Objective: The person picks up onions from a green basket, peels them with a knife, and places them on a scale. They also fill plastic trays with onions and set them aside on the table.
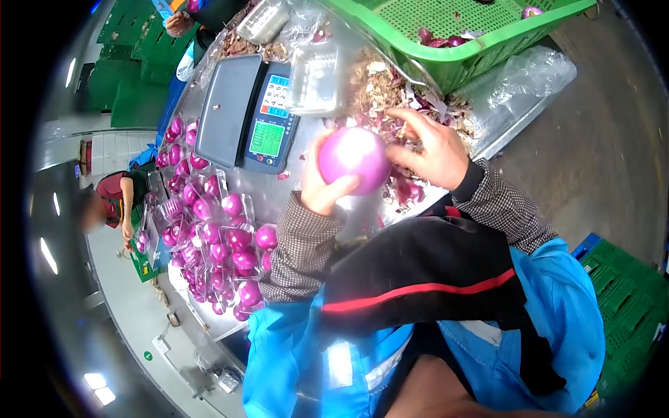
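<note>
A shiny purple-red onion (354, 160) rests in my left hand (323, 182), whose fingers and thumb curl around its left side and underside. My right hand (433, 150) is at the onion's right side with its fingers spread. One fingertip is close to the onion's surface; whether it touches is hard to tell. Below and behind both hands lie loose onion skins (380, 87) on the metal table (296, 191). Just beyond the onion, a clear plastic tray (315, 80) sits partly over a digital scale (268, 118) with a lit green display.
Many clear trays of purple onions (240, 239) crowd the table's left side. A green plastic basket (446, 59) with a few onions and skins stands at the top right, beside a clear plastic bag (533, 76). Green crates (627, 313) are at lower right. Other people are at the left.
</note>
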{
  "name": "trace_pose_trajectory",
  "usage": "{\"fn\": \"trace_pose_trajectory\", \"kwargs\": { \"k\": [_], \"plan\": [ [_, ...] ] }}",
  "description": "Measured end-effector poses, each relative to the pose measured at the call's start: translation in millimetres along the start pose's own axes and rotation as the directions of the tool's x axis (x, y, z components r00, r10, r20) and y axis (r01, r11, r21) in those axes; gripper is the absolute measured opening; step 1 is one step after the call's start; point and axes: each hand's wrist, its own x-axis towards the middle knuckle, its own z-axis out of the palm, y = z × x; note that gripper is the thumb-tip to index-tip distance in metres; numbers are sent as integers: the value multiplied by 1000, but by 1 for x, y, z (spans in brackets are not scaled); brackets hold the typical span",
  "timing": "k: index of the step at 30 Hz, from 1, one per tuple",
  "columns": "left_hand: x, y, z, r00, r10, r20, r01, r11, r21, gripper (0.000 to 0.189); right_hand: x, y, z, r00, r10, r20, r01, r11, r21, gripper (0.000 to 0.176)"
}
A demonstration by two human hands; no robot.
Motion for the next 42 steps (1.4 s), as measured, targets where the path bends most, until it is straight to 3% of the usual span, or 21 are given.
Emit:
{"fn": "trace_pose_trajectory", "kwargs": {
  "k": [2,3,4,5,9,11,12,16,19,21,22,23,25,27,29,32,34,38,39,40,42],
  "plan": [
    [2,1,6,999,-38,15,38,999,25,97,3,-18,3,995,-82,51,84,996,-35,58],
    [2,-7,0,1000,21,15,-23,987,160,97,6,-23,3,989,-94,118,103,992,-73,59],
    [1,-5,-1,1000,13,15,-15,991,134,96,9,-13,14,991,-129,37,130,990,-46,52],
    [-2,-1,-2,1000,4,11,-5,994,107,95,14,-2,21,1000,13,22,-15,998,58,42],
    [-23,3,-37,991,-1,-136,45,946,320,100,2,44,15,995,92,30,-89,993,-82,24],
    [-31,2,-56,981,167,-98,-6,532,847,95,-11,47,22,988,96,123,-80,988,-133,21],
    [-34,2,-53,969,239,-67,-34,394,918,90,-16,46,28,982,81,172,-59,990,-130,22],
    [-38,-39,-55,983,165,-77,48,176,983,85,-20,38,46,955,68,288,-41,994,-100,21],
    [-43,-51,-61,979,161,-121,65,316,947,88,-17,37,48,954,61,293,-48,997,-52,21],
    [-44,-56,-74,969,184,-162,34,556,830,93,-16,39,48,947,81,311,-70,996,-46,21],
    [-44,-59,-81,963,194,-187,12,661,750,96,-16,40,49,939,91,331,-77,995,-56,21],
    [-46,-66,-86,963,68,-261,71,870,488,103,-14,40,50,931,100,350,-82,994,-67,21],
    [-49,-82,-90,927,63,-371,78,932,353,98,-17,40,59,913,97,396,-94,995,-28,22],
    [-55,-103,-87,899,102,-426,134,861,490,97,-19,36,68,902,62,427,-63,998,-11,24],
    [-64,-115,-83,927,98,-363,295,408,864,89,-20,39,77,880,81,468,-93,996,2,24],
    [-85,-124,-83,911,233,-340,284,245,927,81,-17,42,84,843,109,526,-123,992,-8,22],
    [-98,-146,-85,862,358,-360,311,187,932,75,-12,46,92,862,41,506,-27,999,-36,25],
    [-129,-219,-66,706,99,-702,469,676,568,66,5,58,122,860,53,507,48,982,-185,35],
    [-132,-248,-61,677,1,-736,476,762,439,63,11,65,134,861,56,506,83,965,-248,36],
    [-124,-206,-41,684,-199,-701,573,742,349,55,17,72,146,861,15,509,159,942,-296,37],
    [-115,-203,-9,729,-235,-642,477,848,231,41,29,74,165,842,-26,540,246,908,-340,38]
  ]
}}
